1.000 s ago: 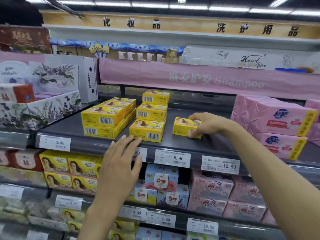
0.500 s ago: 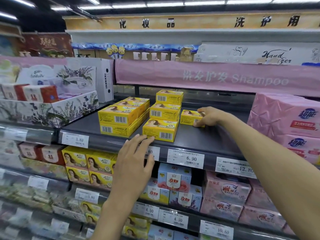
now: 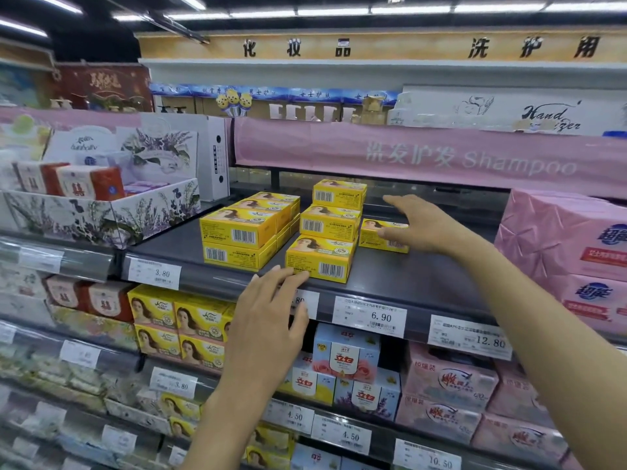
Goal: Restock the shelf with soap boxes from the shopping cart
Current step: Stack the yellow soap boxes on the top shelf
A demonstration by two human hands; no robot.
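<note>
The right grip (image 3: 420,228) is spread open, fingers straight, thumb at the top of a lone yellow soap box (image 3: 369,239); whether it touches, I cannot tell. That box lies flat on the dark shelf (image 3: 424,279), just right of a stack of three (image 3: 327,228). The left grip (image 3: 268,318) is open too, fingertips at the shelf's near edge under the stack's bottom corner. Right of the lone box the shelf runs bare to the pink packs (image 3: 559,239); a lower block of yellow boxes (image 3: 242,239) sits left

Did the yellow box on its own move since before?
Yes. The lone box slid back and left, closer to the stack.
</note>
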